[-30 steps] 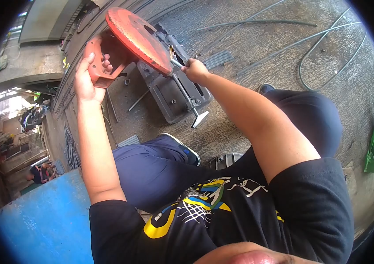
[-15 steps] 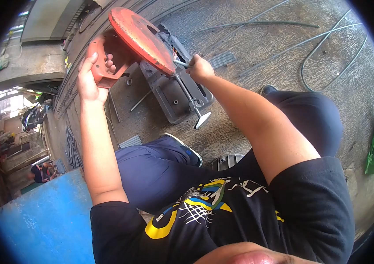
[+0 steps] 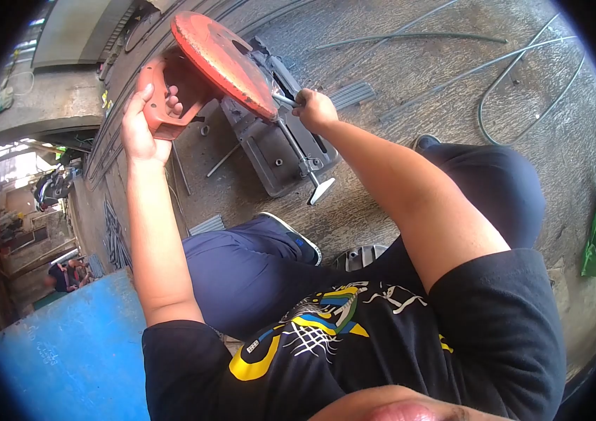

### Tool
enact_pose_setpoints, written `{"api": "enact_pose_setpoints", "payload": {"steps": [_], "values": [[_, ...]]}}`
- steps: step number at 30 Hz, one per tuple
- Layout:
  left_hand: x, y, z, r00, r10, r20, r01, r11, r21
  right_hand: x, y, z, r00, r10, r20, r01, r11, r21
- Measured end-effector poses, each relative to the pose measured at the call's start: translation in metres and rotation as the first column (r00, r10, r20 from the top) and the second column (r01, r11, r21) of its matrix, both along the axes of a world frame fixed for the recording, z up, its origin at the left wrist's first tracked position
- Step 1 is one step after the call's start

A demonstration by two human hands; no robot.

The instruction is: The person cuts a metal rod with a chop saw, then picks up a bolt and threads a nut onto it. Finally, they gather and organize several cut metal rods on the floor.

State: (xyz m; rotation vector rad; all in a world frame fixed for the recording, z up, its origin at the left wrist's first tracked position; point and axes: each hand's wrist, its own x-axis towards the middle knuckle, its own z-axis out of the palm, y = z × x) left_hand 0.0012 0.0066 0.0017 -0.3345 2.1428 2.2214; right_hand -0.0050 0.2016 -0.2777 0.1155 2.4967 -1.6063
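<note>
A cut-off saw with a red blade guard [image 3: 217, 59] stands on its grey metal base [image 3: 280, 165] in front of me. My left hand [image 3: 145, 123] is wrapped round the saw's red handle [image 3: 162, 105]. On the other side of the guard, my right hand [image 3: 317, 111] is closed on a thin metal rod [image 3: 285, 99], whose far end is hidden behind the guard. The clamp screw with its T-shaped handle [image 3: 322, 191] points toward me, below my right hand.
Long rods [image 3: 410, 36] and a looped cable [image 3: 484, 116] lie on the floor at the right. Short cut rods [image 3: 354, 95] lie beyond my right hand. A blue panel [image 3: 73, 344] is at lower left, a person [image 3: 66, 275] farther off.
Sparks or a glow seen near the rod behind the guard no longer show. My right hand and the rod have shifted very slightly to the left; my left hand keeps its hold.
</note>
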Motion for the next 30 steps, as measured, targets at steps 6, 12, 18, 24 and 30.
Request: {"api": "enact_pose_setpoints", "payload": {"steps": [6,12,18,24,30], "values": [[-0.001,0.000,0.000,1.000,0.001,0.003,-0.001,1.000,0.007,0.001,0.001,0.002,1.000,0.012,0.007,-0.011,0.998,-0.064],[-0.001,0.000,0.000,1.000,-0.001,0.008,0.001,1.000,0.007,0.003,0.005,0.003,0.998,0.070,-0.006,-0.070,0.995,-0.077],[-0.002,-0.003,0.000,1.000,-0.012,0.015,0.012,1.000,0.006,-0.003,0.008,-0.006,0.983,0.175,0.059,-0.164,0.975,-0.151],[0.000,-0.002,0.001,1.000,-0.019,0.015,0.019,1.000,0.007,-0.007,0.011,-0.001,0.986,0.104,0.130,-0.082,0.983,-0.166],[-0.002,-0.004,0.000,1.000,-0.015,0.020,0.015,1.000,0.010,-0.007,0.009,-0.001,0.995,0.025,0.102,-0.010,0.988,-0.152]]}}
